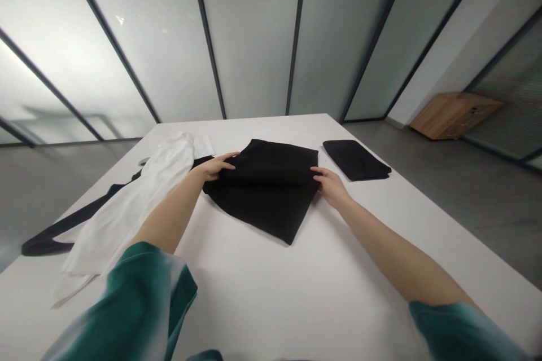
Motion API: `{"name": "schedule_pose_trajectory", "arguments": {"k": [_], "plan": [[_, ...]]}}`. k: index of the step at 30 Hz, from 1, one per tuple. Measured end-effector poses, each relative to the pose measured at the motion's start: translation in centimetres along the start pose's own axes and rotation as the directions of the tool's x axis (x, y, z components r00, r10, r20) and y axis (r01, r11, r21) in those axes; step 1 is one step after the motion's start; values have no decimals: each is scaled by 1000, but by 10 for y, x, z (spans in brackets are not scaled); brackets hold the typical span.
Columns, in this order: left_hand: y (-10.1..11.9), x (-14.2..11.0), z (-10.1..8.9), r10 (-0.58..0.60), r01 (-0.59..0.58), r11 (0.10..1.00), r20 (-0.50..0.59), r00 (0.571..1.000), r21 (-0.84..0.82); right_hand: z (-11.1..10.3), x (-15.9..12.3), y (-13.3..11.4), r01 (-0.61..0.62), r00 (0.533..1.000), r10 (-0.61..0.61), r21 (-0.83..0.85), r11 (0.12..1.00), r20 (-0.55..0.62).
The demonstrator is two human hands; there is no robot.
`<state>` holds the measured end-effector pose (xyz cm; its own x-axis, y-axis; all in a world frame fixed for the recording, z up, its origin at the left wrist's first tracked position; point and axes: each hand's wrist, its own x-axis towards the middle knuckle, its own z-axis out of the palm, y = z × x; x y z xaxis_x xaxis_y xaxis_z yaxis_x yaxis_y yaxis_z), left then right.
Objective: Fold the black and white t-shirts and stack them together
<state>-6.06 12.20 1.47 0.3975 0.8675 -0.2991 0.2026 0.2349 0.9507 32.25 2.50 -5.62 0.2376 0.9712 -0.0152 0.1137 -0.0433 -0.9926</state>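
Black fabric lies between the person's two hands: a dark cloth [262,197], folded over itself, near the middle of the white surface [271,299], one corner pointing toward the wearer. The left hand [217,167] is at its left edge, finger and thumb slightly apart on the fabric; whether they pinch it cannot be told. The right hand [332,186] has its fingers closed on the right edge. Just beside it, farther right, a folded black piece [356,161] lies flat. To the left, a white garment [139,203] is spread lengthwise, partly over a dark garment [80,221] that shows along its left side. Green-and-white sleeves [135,299] cover the upper arms. Behind the surface stand frosted panels [254,28], with a wooden cabinet [455,115] on the floor at right.
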Motion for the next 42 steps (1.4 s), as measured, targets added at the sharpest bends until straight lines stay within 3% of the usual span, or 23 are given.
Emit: {"name": "schedule_pose_trajectory", "arguments": {"k": [2,3,6,8,10,14,19,24,30,32,34,37,38,40,42], "plan": [[-2,-9,5,-26,25,1000,87,996,19,0,5,-4,15,1000,-15,3,1000,-19],[-2,-8,8,-34,32,999,82,996,22,1,7,-6,20,999,-19,11,1000,-33],[1,6,17,-9,6,1000,-107,994,-26,4,11,-11,15,997,-13,34,999,-70],[6,18,18,55,-78,993,-243,968,-85,4,11,-17,26,995,-21,55,998,-101],[14,25,16,144,-190,973,-303,942,-129,1,11,-26,49,990,-34,107,993,-134],[38,17,7,305,-349,931,-292,906,-110,-14,15,-56,126,981,-94,188,974,-168],[75,-4,-4,442,-464,886,-302,845,-1,-34,23,-108,232,966,-212,131,964,-150],[109,0,-18,481,-481,870,-389,785,105,-38,39,-153,300,946,-280,116,947,-162],[131,38,-13,419,-405,905,-433,798,131,-8,90,-179,185,952,-168,44,982,-256],[140,48,-14,480,-461,874,-424,768,154,-4,110,-188,207,946,-194,24,978,-262],[149,52,-19,591,-563,802,-393,705,197,-7,125,-196,289,927,-277,11,957,-254],[152,38,-24,714,-669,697,-330,618,257,-17,128,-197,407,889,-403,-32,913,-217],[147,28,-24,728,-679,684,-308,612,267,-21,122,-191,432,880,-433,-51,900,-193],[126,-1,-17,716,-662,698,-257,649,274,-27,99,-167,461,873,-469,-93,883,-130],[90,-36,-7,638,-582,761,-174,750,286,-34,66,-130,417,902,-428,-141,898,-56]]}}
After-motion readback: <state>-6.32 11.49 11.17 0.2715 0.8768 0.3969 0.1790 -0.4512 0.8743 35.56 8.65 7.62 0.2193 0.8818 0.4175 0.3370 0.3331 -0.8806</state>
